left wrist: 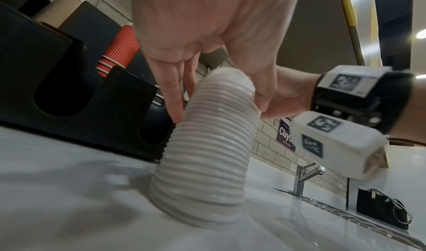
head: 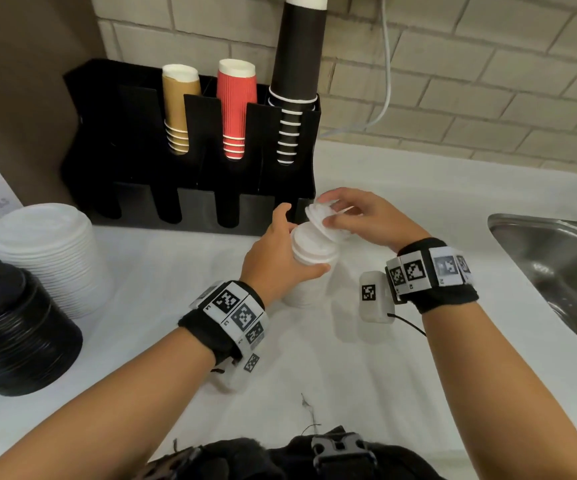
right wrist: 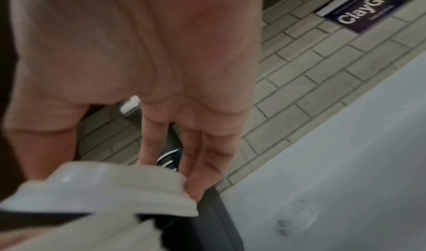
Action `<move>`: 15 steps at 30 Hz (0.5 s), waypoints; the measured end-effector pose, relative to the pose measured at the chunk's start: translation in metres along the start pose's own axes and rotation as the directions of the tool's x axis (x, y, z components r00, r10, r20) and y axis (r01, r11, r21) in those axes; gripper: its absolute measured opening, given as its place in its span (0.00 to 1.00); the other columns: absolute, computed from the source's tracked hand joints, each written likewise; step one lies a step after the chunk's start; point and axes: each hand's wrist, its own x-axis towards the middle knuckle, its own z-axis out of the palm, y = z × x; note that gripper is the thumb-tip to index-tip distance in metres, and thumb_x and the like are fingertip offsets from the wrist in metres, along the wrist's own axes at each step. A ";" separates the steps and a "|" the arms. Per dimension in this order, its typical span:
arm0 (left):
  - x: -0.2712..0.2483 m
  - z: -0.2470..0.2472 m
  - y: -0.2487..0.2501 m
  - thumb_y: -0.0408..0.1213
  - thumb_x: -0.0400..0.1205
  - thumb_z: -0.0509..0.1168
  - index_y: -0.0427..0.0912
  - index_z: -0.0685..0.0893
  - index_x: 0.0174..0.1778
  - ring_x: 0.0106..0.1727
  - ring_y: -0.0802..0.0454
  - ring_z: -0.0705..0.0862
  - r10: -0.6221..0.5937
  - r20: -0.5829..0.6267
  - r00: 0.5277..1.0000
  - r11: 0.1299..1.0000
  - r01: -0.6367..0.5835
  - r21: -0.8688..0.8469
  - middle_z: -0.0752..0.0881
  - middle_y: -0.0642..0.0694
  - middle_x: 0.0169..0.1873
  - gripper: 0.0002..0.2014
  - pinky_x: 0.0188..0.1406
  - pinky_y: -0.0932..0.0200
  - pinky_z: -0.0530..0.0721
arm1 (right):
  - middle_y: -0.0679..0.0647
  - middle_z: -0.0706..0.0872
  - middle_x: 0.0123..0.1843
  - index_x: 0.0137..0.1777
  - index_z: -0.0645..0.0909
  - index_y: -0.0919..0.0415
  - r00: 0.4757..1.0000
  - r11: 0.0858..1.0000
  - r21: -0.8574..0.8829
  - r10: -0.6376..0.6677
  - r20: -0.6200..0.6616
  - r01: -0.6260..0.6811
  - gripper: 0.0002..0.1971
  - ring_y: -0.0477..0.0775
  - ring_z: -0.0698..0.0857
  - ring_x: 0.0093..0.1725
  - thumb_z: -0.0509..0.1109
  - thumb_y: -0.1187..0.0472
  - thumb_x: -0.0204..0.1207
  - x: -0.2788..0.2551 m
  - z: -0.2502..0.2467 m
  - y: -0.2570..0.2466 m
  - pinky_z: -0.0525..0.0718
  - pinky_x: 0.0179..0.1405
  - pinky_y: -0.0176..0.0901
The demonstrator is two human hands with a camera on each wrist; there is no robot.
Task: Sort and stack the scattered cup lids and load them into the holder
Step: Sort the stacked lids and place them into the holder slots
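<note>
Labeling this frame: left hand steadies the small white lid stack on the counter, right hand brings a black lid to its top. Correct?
Almost. The lid in the right hand is white, not black; the head view shows it tilted just above the stack. The black lids sit untouched at the counter's left edge. The left hand does grip the small white lid stack standing on the counter.

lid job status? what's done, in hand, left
Done: a big white lid stack and a black lid stack stand at the counter's left. In hand: left hand steadies a small white lid stack on the counter; right hand holds one tilted lid above it. Left: the holder front slots look empty, so all loading remains.
</note>
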 end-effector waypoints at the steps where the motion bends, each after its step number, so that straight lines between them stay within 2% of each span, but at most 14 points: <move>1: 0.000 0.000 0.000 0.49 0.66 0.81 0.50 0.52 0.82 0.62 0.50 0.81 0.000 -0.002 1.000 1.000 -0.001 -0.008 0.76 0.58 0.62 0.55 0.60 0.48 0.81 | 0.45 0.84 0.54 0.59 0.84 0.44 0.999 0.998 -0.045 -0.036 0.021 0.037 0.15 0.39 0.82 0.49 0.76 0.57 0.73 -0.004 0.003 -0.003 0.78 0.47 0.28; 3: 0.000 0.000 0.000 0.48 0.66 0.82 0.49 0.51 0.83 0.62 0.49 0.82 0.001 -0.008 1.000 1.000 -0.001 -0.016 0.75 0.57 0.60 0.56 0.60 0.48 0.81 | 0.38 0.84 0.54 0.59 0.84 0.45 0.994 0.989 -0.107 -0.096 0.058 0.102 0.16 0.34 0.80 0.50 0.77 0.59 0.72 -0.010 0.009 -0.008 0.76 0.49 0.24; 5: 0.000 0.000 0.000 0.48 0.66 0.82 0.48 0.50 0.83 0.61 0.49 0.82 0.007 -0.010 1.000 1.000 -0.007 -0.017 0.77 0.55 0.61 0.57 0.60 0.47 0.82 | 0.31 0.82 0.50 0.58 0.84 0.46 0.988 0.980 -0.137 -0.133 0.076 0.142 0.18 0.27 0.78 0.47 0.78 0.61 0.70 -0.014 0.013 -0.010 0.74 0.44 0.18; 9: 0.003 0.001 -0.002 0.49 0.65 0.82 0.47 0.51 0.83 0.60 0.49 0.82 0.022 -0.013 1.000 1.000 -0.022 0.005 0.76 0.58 0.56 0.57 0.58 0.47 0.83 | 0.31 0.81 0.51 0.60 0.84 0.49 0.979 0.954 -0.223 -0.186 0.081 0.200 0.20 0.24 0.77 0.47 0.80 0.62 0.68 -0.016 0.019 -0.015 0.73 0.42 0.17; 11: 0.004 0.001 -0.004 0.49 0.65 0.82 0.47 0.52 0.82 0.60 0.50 0.82 0.022 -0.014 1.000 1.000 -0.022 0.021 0.76 0.58 0.55 0.57 0.57 0.48 0.83 | 0.35 0.82 0.51 0.60 0.84 0.49 0.977 0.935 -0.285 -0.194 0.087 0.210 0.21 0.30 0.78 0.49 0.80 0.60 0.67 -0.016 0.021 -0.019 0.73 0.47 0.22; 13: 0.005 0.002 -0.005 0.50 0.64 0.82 0.47 0.52 0.82 0.59 0.50 0.82 0.016 -0.018 1.000 0.999 -0.016 0.033 0.75 0.58 0.55 0.57 0.56 0.49 0.83 | 0.45 0.84 0.53 0.60 0.84 0.47 0.979 0.917 -0.343 -0.185 0.089 0.205 0.21 0.41 0.78 0.50 0.80 0.58 0.66 -0.016 0.022 -0.021 0.75 0.52 0.33; 15: 0.006 0.002 -0.005 0.50 0.64 0.83 0.47 0.51 0.82 0.58 0.50 0.82 0.011 -0.020 1.000 0.999 -0.010 0.042 0.75 0.58 0.55 0.58 0.55 0.51 0.82 | 0.51 0.84 0.54 0.60 0.84 0.46 0.980 0.903 -0.382 -0.176 0.095 0.199 0.22 0.48 0.78 0.52 0.80 0.57 0.65 -0.015 0.024 -0.022 0.75 0.53 0.39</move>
